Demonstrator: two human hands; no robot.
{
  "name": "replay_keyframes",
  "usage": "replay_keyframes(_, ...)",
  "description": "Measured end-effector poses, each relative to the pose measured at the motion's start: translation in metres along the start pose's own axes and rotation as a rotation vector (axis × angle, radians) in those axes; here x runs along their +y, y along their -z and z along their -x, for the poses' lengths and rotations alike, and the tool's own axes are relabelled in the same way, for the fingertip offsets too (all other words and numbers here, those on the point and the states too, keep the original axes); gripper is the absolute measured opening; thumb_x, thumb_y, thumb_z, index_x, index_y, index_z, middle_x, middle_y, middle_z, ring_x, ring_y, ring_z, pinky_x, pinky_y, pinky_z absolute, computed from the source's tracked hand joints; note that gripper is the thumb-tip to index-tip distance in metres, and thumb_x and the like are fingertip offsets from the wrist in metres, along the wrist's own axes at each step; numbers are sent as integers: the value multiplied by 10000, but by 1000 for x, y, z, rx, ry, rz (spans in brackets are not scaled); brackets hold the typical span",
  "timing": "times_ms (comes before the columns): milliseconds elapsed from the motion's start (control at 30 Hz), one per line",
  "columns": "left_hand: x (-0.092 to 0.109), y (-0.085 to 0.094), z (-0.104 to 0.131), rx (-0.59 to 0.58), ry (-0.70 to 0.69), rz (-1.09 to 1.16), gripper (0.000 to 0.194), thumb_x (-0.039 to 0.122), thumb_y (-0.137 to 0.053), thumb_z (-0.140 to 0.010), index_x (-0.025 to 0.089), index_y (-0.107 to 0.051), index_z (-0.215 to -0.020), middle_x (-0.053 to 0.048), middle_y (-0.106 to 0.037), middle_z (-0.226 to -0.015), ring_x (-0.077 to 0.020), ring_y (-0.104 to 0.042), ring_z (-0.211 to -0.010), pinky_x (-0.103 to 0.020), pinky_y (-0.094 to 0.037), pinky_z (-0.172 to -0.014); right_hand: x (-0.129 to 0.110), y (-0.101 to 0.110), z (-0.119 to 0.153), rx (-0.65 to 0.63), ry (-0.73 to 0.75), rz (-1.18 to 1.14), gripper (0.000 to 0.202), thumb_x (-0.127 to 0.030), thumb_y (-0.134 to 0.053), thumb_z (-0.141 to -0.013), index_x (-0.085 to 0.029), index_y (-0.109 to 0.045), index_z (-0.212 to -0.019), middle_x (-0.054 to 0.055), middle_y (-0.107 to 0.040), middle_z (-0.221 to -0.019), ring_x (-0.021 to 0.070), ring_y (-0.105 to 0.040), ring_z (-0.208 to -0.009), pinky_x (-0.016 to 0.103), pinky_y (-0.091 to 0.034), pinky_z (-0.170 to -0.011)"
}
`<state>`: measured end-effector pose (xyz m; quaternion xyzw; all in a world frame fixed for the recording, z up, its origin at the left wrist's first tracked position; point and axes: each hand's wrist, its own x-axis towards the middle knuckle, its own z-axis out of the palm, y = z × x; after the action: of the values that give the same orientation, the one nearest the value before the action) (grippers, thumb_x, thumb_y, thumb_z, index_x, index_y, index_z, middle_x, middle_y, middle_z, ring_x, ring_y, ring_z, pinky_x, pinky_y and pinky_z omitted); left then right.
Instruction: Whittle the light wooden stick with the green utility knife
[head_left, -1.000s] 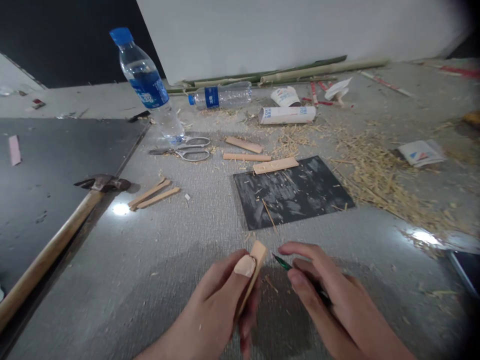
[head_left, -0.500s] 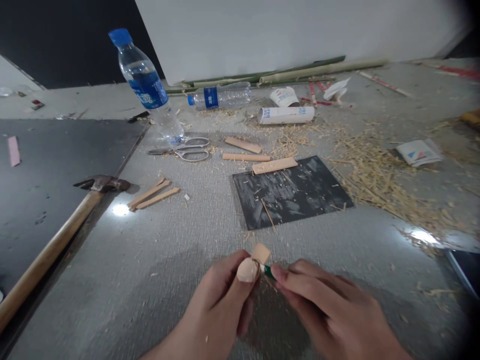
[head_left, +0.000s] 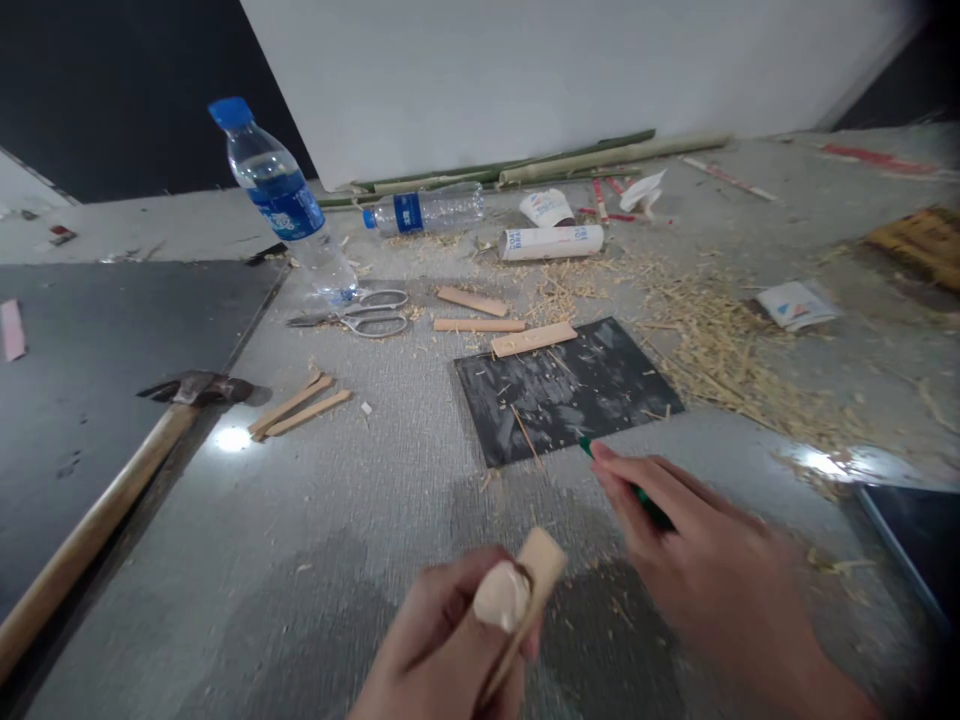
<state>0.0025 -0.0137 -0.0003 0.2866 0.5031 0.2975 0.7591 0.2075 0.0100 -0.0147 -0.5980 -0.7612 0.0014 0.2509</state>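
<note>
My left hand (head_left: 450, 630) is closed around a flat strip of pale wood or bamboo (head_left: 544, 560), whose squared end sticks up past the thumb. A cream-coloured covering (head_left: 501, 597) wraps the thumb tip. To the right and farther forward, my right hand (head_left: 697, 545) grips a slim green-handled tool (head_left: 649, 506), pointing left toward the black sheet (head_left: 600, 400). Its working tip is too small and blurred to make out. The tool is apart from the strip. Three similar strips, one of them a pale strip (head_left: 532, 340) on the sheet's far edge, lie beyond.
Scissors (head_left: 375, 318) and an upright water bottle (head_left: 292, 215) stand or lie behind thin wood pieces (head_left: 300, 405). A claw hammer (head_left: 127, 480) lies at the left. Shavings (head_left: 727, 350) cover the right side, near a dark flat device (head_left: 915, 540).
My right hand has drawn the green-handled tool away from the strip, forward and to the right. My left hand has shifted down and tilted, showing more of the strip. The view has moved slightly.
</note>
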Motion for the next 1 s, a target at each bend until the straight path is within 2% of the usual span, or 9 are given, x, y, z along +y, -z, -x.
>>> replay_keyframes(100,-1,3,-3,0,-8,39,420,580,-440,-1009,213,-562,-846,106,-341,-394,-67,-204,-329,-182,-181,-336,-10,10,-4,84,-18,8,141,-276,-523,-1047,-265,-654,-1097,8,-794,-913,142,-742,-636,255,-470,-513)
replay_keyframes(300,2,7,-12,-84,-7,108,399,563,-422,-1014,213,-531,-857,79,-445,-500,-67,-283,-367,-149,-282,-341,-21,5,4,-102,179,-216,140,-301,-476,-1077,-286,-614,-1097,-37,-760,-799,116,-730,-596,243,-498,-549)
replay_keyframes(467,7,5,-12,-60,28,56,444,616,-463,-987,216,-518,-805,85,-399,-513,-68,-235,-396,-155,-231,-338,-24,-2,13,-158,199,-281,123,-282,-538,-1054,-280,-649,-1107,-42,-746,-790,115,-731,-615,235,-512,-558)
replay_keyframes(567,9,3,-4,37,51,32,490,685,-593,-894,207,-541,-798,66,-413,-592,-71,-315,-480,-157,-274,-408,-18,-2,13,-227,203,-314,166,-253,-531,-1049,-269,-681,-1120,-27,-743,-793,116,-722,-611,224,-512,-551)
replay_keyframes(667,4,1,9,149,103,36,498,704,-685,-815,215,-596,-857,20,-505,-699,-106,-439,-594,-199,-398,-522,-2,5,1,-193,75,-190,249,-289,-469,-1058,-261,-716,-1053,3,-781,-842,141,-711,-568,257,-501,-529)
replay_keyframes(733,-2,1,12,149,153,41,468,652,-748,-793,227,-618,-942,2,-564,-741,-115,-477,-603,-215,-417,-533,8,12,-10,-33,-152,-31,271,-351,-483,-1049,-245,-721,-974,26,-804,-880,165,-698,-532,282,-468,-482)
replay_keyframes(800,-8,1,7,154,184,96,452,638,-712,-835,215,-609,-958,0,-573,-749,-103,-473,-584,-208,-408,-525,11,18,-16,87,-272,-14,218,-379,-543,-1027,-238,-708,-1010,58,-809,-1028,202,-757,-699,302,-525,-597)
replay_keyframes(900,-10,2,-8,182,131,145,426,640,-620,-890,220,-580,-949,55,-490,-630,-72,-349,-463,-183,-310,-422,1,18,-14,61,-64,-142,109,-296,-569,-1029,-260,-671,-1031,22,-810,-991,168,-771,-781,243,-532,-625)
replay_keyframes(1000,-6,4,-15,54,79,126,399,599,-534,-953,209,-570,-879,98,-362,-484,-65,-226,-379,-181,-218,-357,-11,9,-6,-60,81,-348,77,-240,-569,-1033,-267,-641,-1037,-20,-778,-893,116,-745,-703,207,-519,-603)
